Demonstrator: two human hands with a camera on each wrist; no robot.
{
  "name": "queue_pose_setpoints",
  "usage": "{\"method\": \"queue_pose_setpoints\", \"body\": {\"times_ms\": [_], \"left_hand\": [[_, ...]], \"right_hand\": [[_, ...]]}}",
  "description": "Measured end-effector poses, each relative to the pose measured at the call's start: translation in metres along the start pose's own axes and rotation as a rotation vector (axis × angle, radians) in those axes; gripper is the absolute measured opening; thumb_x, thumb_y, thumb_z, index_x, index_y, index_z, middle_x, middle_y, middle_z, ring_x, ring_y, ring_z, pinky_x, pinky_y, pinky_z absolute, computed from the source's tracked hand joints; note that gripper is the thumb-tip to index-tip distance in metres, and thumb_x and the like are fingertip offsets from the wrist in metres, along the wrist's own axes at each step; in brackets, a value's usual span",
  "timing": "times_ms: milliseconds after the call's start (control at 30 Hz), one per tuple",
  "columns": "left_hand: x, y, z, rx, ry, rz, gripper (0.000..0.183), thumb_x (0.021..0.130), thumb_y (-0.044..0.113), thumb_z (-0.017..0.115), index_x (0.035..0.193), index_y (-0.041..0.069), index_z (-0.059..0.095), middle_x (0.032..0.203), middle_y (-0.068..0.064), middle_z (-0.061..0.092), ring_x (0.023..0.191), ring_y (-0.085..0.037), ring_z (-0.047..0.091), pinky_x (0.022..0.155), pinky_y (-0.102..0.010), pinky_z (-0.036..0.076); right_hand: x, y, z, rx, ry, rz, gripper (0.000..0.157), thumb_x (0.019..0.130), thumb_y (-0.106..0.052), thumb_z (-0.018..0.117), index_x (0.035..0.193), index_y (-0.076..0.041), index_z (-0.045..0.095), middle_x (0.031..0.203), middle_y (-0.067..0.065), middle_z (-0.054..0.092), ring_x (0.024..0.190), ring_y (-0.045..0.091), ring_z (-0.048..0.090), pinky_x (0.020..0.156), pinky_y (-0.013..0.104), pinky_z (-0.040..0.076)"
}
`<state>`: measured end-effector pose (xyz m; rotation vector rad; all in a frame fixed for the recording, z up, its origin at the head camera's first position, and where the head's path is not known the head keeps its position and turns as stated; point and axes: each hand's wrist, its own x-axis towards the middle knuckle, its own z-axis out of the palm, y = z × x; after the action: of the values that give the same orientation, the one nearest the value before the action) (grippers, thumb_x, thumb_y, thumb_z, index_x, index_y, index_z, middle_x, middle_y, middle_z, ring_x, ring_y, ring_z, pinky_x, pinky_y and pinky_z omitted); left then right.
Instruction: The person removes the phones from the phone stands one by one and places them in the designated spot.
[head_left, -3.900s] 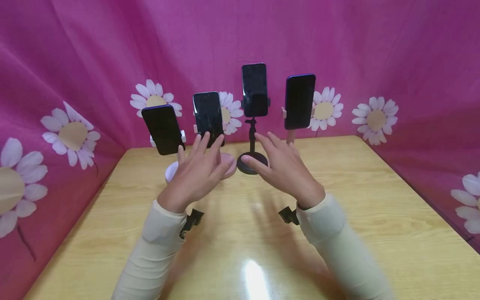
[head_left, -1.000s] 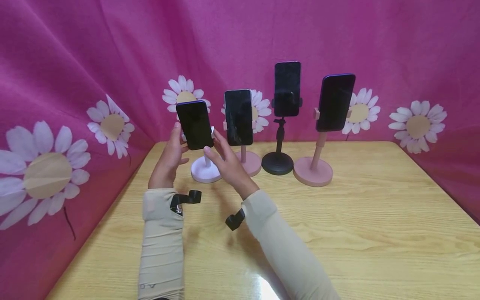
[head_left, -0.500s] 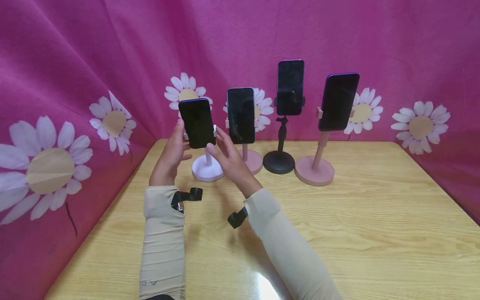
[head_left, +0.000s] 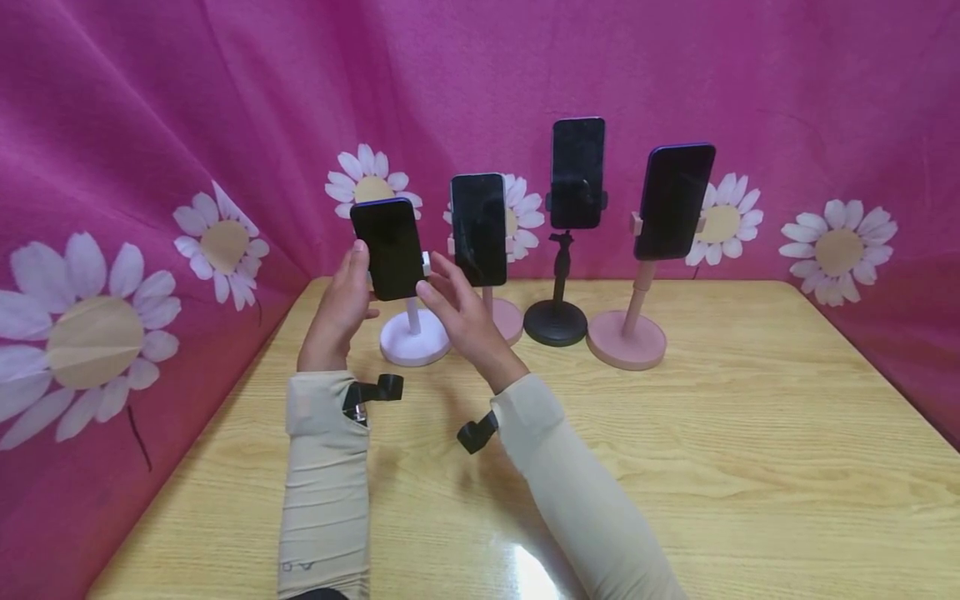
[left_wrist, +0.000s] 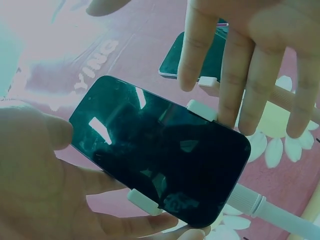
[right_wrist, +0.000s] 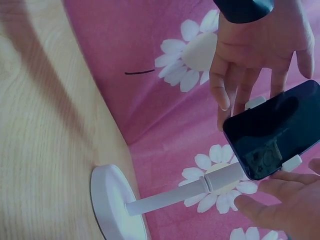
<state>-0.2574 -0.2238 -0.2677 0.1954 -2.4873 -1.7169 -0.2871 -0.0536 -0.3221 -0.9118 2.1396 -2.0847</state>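
Observation:
A dark phone (head_left: 387, 249) with a blue edge stands in the clamp of a white phone stand (head_left: 415, 337), at the left of the row. My left hand (head_left: 335, 321) holds this phone by its left edge, thumb lapping its front and fingers behind; in the left wrist view the thumb meets the edge and the fingers pass under the white clamp (left_wrist: 202, 110). At its lower right side is my right hand (head_left: 468, 325), its thumb near the phone's lower corner and its other fingers extended by the clamp. The right wrist view shows the stand's post (right_wrist: 167, 197) upright on its round base.
To the right stand a phone (head_left: 480, 229) on a pink stand (head_left: 508, 321), another phone (head_left: 577, 171) on a black stand (head_left: 556, 323), and a third phone (head_left: 675, 200) on a taller pink stand (head_left: 627, 340). A pink daisy-printed cloth (head_left: 465, 67) rises behind the wooden table (head_left: 712, 467).
Both hands, earlier spread over the table's middle, have come to the left phone. Over the last half second the left thumb has moved onto the phone's front edge, and the phone has shifted slightly left.

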Motion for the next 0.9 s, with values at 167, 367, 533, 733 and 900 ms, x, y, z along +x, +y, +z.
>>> {"method": "queue_pose_setpoints", "body": {"times_ms": [167, 367, 533, 733, 900], "left_hand": [[-0.003, 0.003, 0.000, 0.056, 0.027, -0.026, 0.074, 0.092, 0.071, 0.018, 0.155, 0.032, 0.011, 0.157, -0.008, 0.022, 0.129, -0.035, 0.038, 0.100, -0.048, 0.042], [-0.005, 0.004, -0.005, 0.138, 0.075, -0.008, 0.078, 0.095, 0.068, 0.014, 0.153, 0.017, 0.025, 0.140, -0.018, 0.041, 0.112, -0.038, 0.052, 0.092, -0.046, 0.048], [-0.011, 0.006, -0.011, 0.161, 0.066, -0.011, 0.080, 0.093, 0.070, 0.014, 0.150, 0.015, 0.030, 0.139, -0.018, 0.043, 0.107, -0.038, 0.057, 0.088, -0.044, 0.050], [-0.018, 0.009, -0.015, 0.181, 0.002, 0.010, 0.082, 0.092, 0.071, 0.015, 0.149, 0.014, 0.031, 0.137, -0.019, 0.042, 0.106, -0.040, 0.059, 0.085, -0.044, 0.052], [-0.023, 0.010, -0.019, 0.209, -0.096, 0.047, 0.083, 0.090, 0.073, 0.017, 0.146, 0.016, 0.036, 0.128, -0.019, 0.049, 0.107, -0.040, 0.061, 0.086, -0.047, 0.053]], "right_hand": [[-0.002, -0.003, -0.001, -0.042, 0.023, 0.005, 0.060, 0.095, -0.048, 0.052, 0.149, -0.030, 0.030, 0.151, -0.004, 0.036, 0.133, 0.012, 0.040, 0.107, 0.039, 0.037], [-0.004, -0.009, -0.002, -0.089, 0.041, 0.011, 0.061, 0.094, -0.048, 0.054, 0.147, -0.027, 0.033, 0.146, -0.002, 0.042, 0.127, 0.012, 0.047, 0.104, 0.038, 0.041], [-0.006, -0.014, -0.005, -0.123, 0.060, 0.056, 0.059, 0.091, -0.052, 0.057, 0.142, -0.027, 0.041, 0.134, -0.004, 0.051, 0.119, 0.012, 0.051, 0.099, 0.038, 0.045], [-0.006, -0.016, -0.008, -0.179, 0.074, 0.115, 0.056, 0.089, -0.053, 0.060, 0.136, -0.026, 0.050, 0.122, -0.006, 0.057, 0.109, 0.015, 0.056, 0.094, 0.035, 0.049], [-0.006, -0.017, -0.011, -0.218, 0.075, 0.146, 0.055, 0.089, -0.050, 0.063, 0.136, -0.022, 0.053, 0.118, -0.002, 0.059, 0.108, 0.017, 0.057, 0.093, 0.039, 0.049]]}}
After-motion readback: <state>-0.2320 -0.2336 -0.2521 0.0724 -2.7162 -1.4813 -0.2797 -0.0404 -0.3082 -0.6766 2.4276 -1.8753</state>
